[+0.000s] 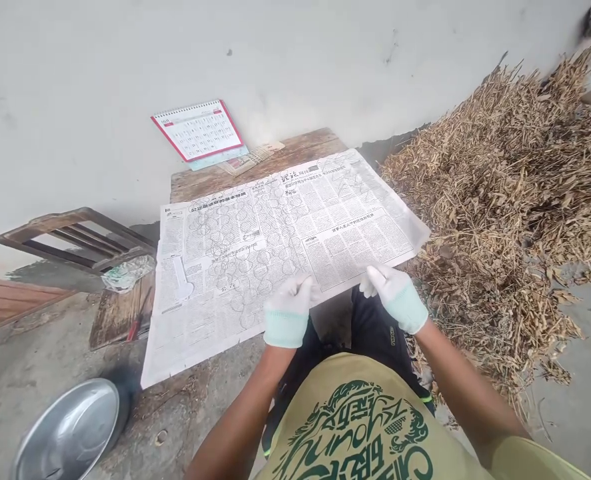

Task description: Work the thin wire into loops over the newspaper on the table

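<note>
A large printed newspaper (285,233) lies spread over a wooden table, its near edge reaching out toward my body. Loops and circles are drawn by hand across much of its print. My left hand (289,307), in a white glove with a mint cuff, has its fingers closed on the near edge around the middle. Farther right, my right hand (392,293), gloved the same way, pinches that edge close to the right corner. On the paper's left part is a pale long shape with a rounded end (182,280); whether it is printed or loose I cannot tell.
At the table's (305,143) back stands a desk calendar (200,131) beside a small printed paper (252,159). A wooden chair (120,320) with a crumpled plastic bag (128,272) is on the left. A metal basin (70,433) sits lower left. Dry stalks (495,220) are heaped right.
</note>
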`<state>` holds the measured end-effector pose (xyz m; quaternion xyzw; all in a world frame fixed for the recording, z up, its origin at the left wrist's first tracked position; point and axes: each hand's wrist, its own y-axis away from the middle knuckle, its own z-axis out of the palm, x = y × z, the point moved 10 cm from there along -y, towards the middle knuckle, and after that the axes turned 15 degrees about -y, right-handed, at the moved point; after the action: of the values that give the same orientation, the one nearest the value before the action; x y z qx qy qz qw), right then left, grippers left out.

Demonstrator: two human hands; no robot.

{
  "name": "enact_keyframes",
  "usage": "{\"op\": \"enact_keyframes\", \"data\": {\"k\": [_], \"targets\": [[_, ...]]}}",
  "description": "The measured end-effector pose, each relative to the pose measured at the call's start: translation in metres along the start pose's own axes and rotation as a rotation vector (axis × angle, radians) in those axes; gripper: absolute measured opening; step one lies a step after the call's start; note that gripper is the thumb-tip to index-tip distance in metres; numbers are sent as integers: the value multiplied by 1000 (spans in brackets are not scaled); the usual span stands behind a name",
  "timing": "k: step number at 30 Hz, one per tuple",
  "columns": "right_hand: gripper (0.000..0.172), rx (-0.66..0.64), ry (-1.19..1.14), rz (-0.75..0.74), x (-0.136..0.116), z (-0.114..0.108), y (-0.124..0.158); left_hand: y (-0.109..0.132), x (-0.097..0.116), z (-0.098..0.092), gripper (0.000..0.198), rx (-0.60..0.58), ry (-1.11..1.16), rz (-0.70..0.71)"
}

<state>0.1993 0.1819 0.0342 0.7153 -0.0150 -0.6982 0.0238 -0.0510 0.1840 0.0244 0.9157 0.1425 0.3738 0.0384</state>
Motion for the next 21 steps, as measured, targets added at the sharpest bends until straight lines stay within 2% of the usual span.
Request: {"op": "enact_keyframes", "data": {"k": [3, 5, 9, 11, 13, 15, 21], "targets": [[46, -20, -112, 83, 32, -8, 15, -17, 19, -17, 23, 21, 22, 64], [48, -27, -160, 173, 70, -10, 26, -36, 33, -24, 22, 11, 77, 103], [53, -52, -176, 375, 160, 2, 43, -95, 55, -20, 19, -62, 157, 135], [57, -70, -165, 427, 194, 11, 46, -127, 63, -17, 18, -51, 228, 122], [58, -71, -155, 439, 217, 18, 46, -156, 70, -9, 20, -48, 274, 88], [55, -58, -151, 441, 232, 22, 45, -177, 78, 8, 22, -92, 337, 40], [38, -54, -109, 456, 261, 31, 45, -201, 113, 72, 25, -213, 374, -28]]}}
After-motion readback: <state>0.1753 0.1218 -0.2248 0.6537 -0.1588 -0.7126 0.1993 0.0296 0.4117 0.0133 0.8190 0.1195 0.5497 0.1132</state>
